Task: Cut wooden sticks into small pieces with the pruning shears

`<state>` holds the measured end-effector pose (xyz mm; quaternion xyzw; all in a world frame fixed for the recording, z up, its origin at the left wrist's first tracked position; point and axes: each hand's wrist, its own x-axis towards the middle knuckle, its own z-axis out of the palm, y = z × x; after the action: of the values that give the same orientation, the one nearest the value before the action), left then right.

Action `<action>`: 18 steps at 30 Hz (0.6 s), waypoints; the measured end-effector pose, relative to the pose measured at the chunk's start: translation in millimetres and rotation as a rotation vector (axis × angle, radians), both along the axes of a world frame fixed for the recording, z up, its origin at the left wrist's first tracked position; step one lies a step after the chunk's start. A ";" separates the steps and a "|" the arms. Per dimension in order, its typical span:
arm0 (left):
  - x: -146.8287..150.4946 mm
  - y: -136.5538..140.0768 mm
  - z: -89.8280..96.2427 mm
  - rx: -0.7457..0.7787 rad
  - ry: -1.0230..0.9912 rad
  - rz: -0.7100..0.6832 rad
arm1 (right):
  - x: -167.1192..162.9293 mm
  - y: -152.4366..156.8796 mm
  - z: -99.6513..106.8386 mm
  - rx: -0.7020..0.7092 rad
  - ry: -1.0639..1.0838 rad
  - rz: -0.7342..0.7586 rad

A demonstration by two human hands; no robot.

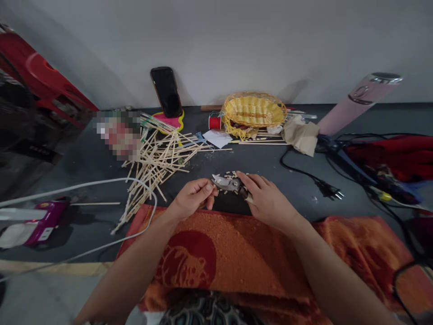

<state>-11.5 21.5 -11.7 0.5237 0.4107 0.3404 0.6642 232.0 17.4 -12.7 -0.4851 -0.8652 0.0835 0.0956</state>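
My right hand (pixel 270 201) is wrapped round the handles of pruning shears (pixel 227 182), whose metal blades point left. Close by the blade tips, my left hand (pixel 194 198) is closed in a pinch; what its fingers hold is hidden or too small to make out. Short cut bits of wooden stick (pixel 232 174) lie scattered on the dark table around the blades. To the left of my left hand, a loose heap of thin wooden sticks (pixel 158 158) spreads over the tabletop. Under my forearms lies an orange towel (pixel 243 253).
A phone (pixel 166 92) leans against the wall. Behind the shears stand a yellow woven basket (pixel 255 110), a red thread spool (pixel 214 122) and crumpled brown paper (pixel 300 134). Right are a pink tumbler (pixel 355 106) and a plug (pixel 329 189); a white cable (pixel 91 183) crosses the left.
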 end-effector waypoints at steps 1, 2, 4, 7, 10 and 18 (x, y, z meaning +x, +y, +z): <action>0.0 0.1 0.2 0.004 0.004 0.000 | 0.2 0.0 -0.3 -0.007 0.001 0.002; 0.0 0.1 0.4 0.007 0.007 0.000 | 0.3 0.0 -0.3 -0.012 0.002 0.000; 0.1 0.0 0.7 0.017 0.012 0.004 | 0.3 -0.2 0.4 -0.014 0.003 -0.011; 0.4 -0.6 0.8 0.025 0.012 0.017 | -1.0 -1.4 3.1 0.008 -0.008 -0.034; 1.1 -1.2 1.4 0.013 0.005 0.030 | -2.8 -3.0 5.7 0.020 -0.010 -0.054; 4.4 0.9 -3.5 0.178 0.074 0.178 | -1.3 0.1 3.7 0.041 0.003 -0.085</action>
<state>-7.0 22.4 -15.2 0.5544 0.4479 0.4135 0.5666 230.8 17.5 -9.0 -0.5192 -0.8452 0.0622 0.1101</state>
